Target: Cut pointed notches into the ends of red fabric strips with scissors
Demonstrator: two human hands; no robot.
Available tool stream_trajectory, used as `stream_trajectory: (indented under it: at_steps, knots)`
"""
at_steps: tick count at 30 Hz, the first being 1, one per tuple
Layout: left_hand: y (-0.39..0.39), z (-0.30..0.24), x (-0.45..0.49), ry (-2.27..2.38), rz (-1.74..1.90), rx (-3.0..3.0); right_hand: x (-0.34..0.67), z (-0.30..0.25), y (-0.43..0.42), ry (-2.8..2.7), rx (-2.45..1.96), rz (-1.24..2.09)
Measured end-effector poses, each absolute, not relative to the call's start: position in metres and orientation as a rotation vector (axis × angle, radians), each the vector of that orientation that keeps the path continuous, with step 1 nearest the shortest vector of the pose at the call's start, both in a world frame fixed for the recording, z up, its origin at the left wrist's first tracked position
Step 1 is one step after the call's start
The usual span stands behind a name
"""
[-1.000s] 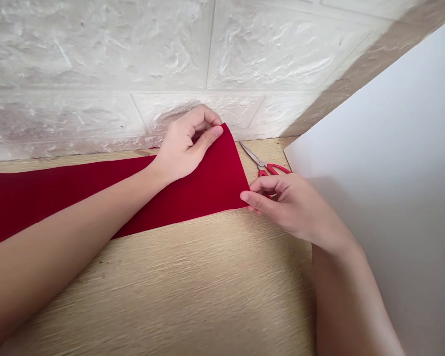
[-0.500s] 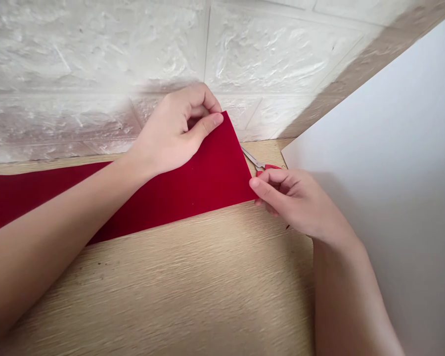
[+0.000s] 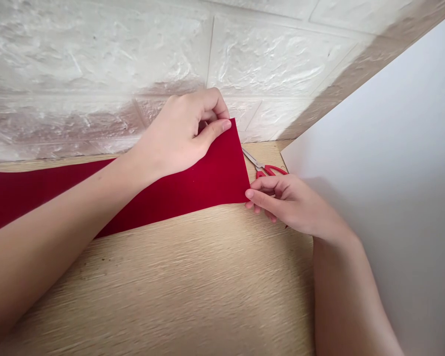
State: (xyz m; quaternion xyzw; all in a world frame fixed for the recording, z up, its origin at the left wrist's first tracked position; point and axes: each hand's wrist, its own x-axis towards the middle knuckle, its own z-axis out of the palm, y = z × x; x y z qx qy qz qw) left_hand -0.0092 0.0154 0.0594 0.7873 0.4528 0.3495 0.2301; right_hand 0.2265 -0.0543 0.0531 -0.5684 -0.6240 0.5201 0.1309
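Observation:
A long strip of red felt (image 3: 193, 185) lies across the wooden table (image 3: 193, 287), its right end raised off the surface. My left hand (image 3: 181, 136) pinches the felt's far right corner between thumb and fingers. My right hand (image 3: 289, 202) pinches the near right corner at the table top. Red-handled scissors (image 3: 261, 166) lie just behind my right hand, partly hidden by it.
A white textured brick-pattern wall (image 3: 133, 59) stands right behind the felt. A large white sheet or board (image 3: 393, 163) leans over the right side of the table, close to my right arm.
Both hands kept their pinch on the felt's right end. The end rose and shifted right half a second ago, then came back down slightly left; the right hand now uncovers the scissor handles.

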Motion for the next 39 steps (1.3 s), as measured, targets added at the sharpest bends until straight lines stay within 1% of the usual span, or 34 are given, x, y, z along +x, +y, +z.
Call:
stream_trajectory:
  at_steps: [3,8,16,20,22,24,27,29,33,39]
  knots:
    - [0.014,0.062,-0.011,1.293,0.915,2.181,0.223,0.051,-0.054,-1.849,-1.641,1.362]
    - [0.016,0.064,-0.013,1.306,0.920,2.226,0.219,0.054,-0.057,-1.900,-1.560,1.255]
    - [0.015,0.058,-0.012,1.252,0.893,2.228,0.219,0.053,-0.057,-1.997,-1.529,1.245]
    - [0.009,0.061,-0.005,1.232,0.850,2.517,0.219,0.052,-0.055,-1.981,-1.621,1.247]
    - [0.001,0.065,0.002,1.194,0.745,2.692,0.219,0.052,-0.053,-1.932,-1.714,1.308]
    - [-0.008,0.064,0.009,1.140,0.566,2.753,0.219,0.051,-0.052,-1.859,-1.833,1.414]
    - [-0.024,0.053,0.018,1.040,0.326,2.705,0.218,0.051,-0.050,-1.729,-1.953,1.537]
    - [-0.033,0.041,0.021,1.005,0.255,2.646,0.216,0.052,-0.050,-1.678,-1.991,1.558]
    - [-0.040,0.022,0.024,1.045,0.314,2.454,0.212,0.055,-0.051,-1.655,-2.061,1.559]
    - [-0.038,0.008,0.022,1.006,0.500,2.326,0.214,0.053,-0.052,-1.585,-2.001,1.611]
